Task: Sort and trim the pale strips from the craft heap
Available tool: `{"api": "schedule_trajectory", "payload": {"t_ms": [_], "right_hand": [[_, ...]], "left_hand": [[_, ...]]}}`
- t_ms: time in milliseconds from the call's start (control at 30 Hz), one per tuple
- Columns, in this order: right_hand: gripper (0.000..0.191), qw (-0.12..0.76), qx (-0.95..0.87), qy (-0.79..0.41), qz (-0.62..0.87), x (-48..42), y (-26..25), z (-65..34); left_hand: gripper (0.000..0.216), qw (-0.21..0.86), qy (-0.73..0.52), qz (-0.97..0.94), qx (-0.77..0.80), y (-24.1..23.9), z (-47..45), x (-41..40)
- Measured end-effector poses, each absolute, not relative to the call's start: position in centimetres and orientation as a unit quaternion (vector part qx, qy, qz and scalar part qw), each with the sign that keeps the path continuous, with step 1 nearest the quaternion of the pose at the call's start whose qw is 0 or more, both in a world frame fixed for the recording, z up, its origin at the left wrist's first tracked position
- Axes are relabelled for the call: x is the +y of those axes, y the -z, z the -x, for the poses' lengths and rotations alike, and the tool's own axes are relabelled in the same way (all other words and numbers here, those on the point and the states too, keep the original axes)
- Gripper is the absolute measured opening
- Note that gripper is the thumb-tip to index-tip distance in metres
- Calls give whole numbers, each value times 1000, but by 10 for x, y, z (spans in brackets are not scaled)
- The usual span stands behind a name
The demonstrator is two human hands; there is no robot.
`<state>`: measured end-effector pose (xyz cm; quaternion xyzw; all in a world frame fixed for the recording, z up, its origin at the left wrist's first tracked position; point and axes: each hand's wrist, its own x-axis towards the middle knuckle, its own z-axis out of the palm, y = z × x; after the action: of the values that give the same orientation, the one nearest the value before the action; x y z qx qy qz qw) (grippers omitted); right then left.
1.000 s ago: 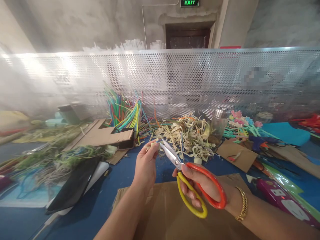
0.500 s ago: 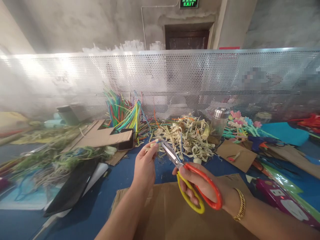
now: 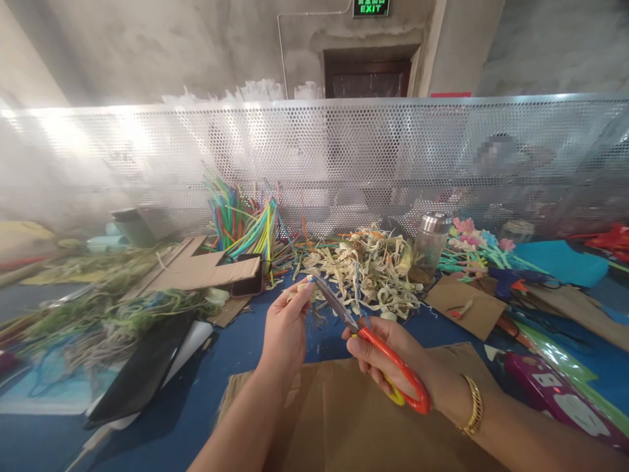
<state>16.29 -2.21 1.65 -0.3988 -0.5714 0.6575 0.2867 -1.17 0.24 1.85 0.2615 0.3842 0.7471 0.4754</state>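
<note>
My right hand grips scissors with one red and one yellow handle, the handles squeezed together and the blades shut. The blade tips meet a small pale strip piece pinched between thumb and fingers of my left hand. Both hands hover above the blue table, over a brown cardboard sheet. Just beyond the blades lies a heap of pale curled strips.
A bundle of coloured straws leans on the perforated metal screen. Cardboard pieces, a dark tablet and green fibres lie left. A jar, paper flowers, a glue gun lie right.
The scissor handles have closed together and the blades have shut on the strip piece. My left hand has stayed in place.
</note>
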Motion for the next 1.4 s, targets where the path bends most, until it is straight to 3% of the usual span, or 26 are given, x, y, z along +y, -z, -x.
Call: {"api": "schedule_trajectory", "payload": {"t_ms": [300,533,667,833,967,1100,1300,1400], "right_hand": [[55,309,-552,-656,412,-20,-17,-160],[47,513,-439,-660,328,-12,-13,-162],[51,505,-449,-653,341,-6,-22,-167],[58,537,-534,-531,380,3,-30,-169],[49,498,-612,-460,408,5,-29,-168],[47,483,-605,-476,417,5,-21,-166],[48,545,-551,-491,398,24,-19,-178],[51,510,-579,-455,445,37,-17,-191]], "left_hand": [[27,488,-735,-264,390,-17,12,2],[40,542,-721,-193,386,-14,16,7],[37,562,-708,-192,382,-14,16,7],[36,558,-660,-304,401,-16,7,0],[32,571,-601,-388,402,-15,-2,-6],[30,569,-583,-418,402,-13,-4,-7],[31,567,-600,-379,418,-13,-1,-4],[36,565,-620,-341,424,-12,1,-2]]}}
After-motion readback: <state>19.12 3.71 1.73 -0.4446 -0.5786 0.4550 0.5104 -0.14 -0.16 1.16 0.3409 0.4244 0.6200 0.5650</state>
